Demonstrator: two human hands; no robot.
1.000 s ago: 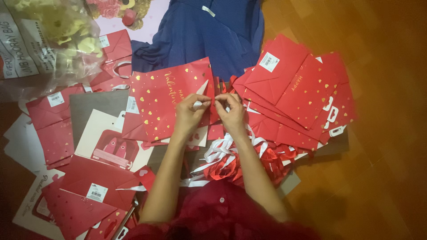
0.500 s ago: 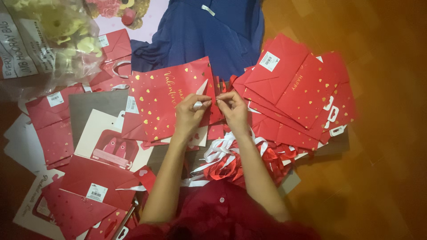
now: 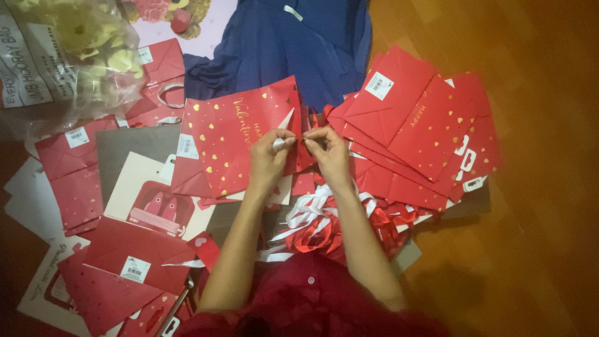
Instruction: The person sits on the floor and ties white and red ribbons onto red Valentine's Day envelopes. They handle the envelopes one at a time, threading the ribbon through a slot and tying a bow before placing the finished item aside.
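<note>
**Two hands pinch a ribbon at the edge of a red gift bag**

The left hand point(image 3: 269, 157) and the right hand point(image 3: 327, 148) meet fingertip to fingertip over the right edge of a flat red gift bag point(image 3: 240, 134) dotted with gold hearts. The left hand's fingers are closed on a white ribbon point(image 3: 278, 143); the right hand's fingers are pinched shut on something at the same spot, too small to make out. Right of the gift bag lies a fanned stack of red bags point(image 3: 418, 134). Below it sits a tangle of red and white ribbons point(image 3: 318, 228). Above it lies blue cloth point(image 3: 293, 43), and to its left a grey card point(image 3: 128, 150). Everything rests on a wooden floor point(image 3: 536, 187).
</note>
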